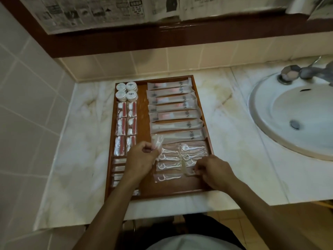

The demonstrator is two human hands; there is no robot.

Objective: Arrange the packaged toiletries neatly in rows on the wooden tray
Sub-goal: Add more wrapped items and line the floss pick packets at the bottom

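Note:
A wooden tray [144, 85] lies on the marble counter. Long toothbrush packets [173, 107] fill its right side in a stack of rows. Round white soap packs [126, 91], cotton-and-swab packets [126, 121] and small flat packets [119, 166] run down its left side. Clear floss-pick packets [169, 166] lie in two columns at the near right. My left hand [142, 156] grips a few clear packets [157, 141] above the tray's middle. My right hand [214, 171] pinches one floss-pick packet [189, 173] at the bottom of the right column.
A white sink [288, 112] with a metal tap [292, 73] sits to the right of the tray. Tiled walls close the left and back. Newspaper covers the mirror [108, 13] above. The counter's front edge [180, 206] runs just below the tray.

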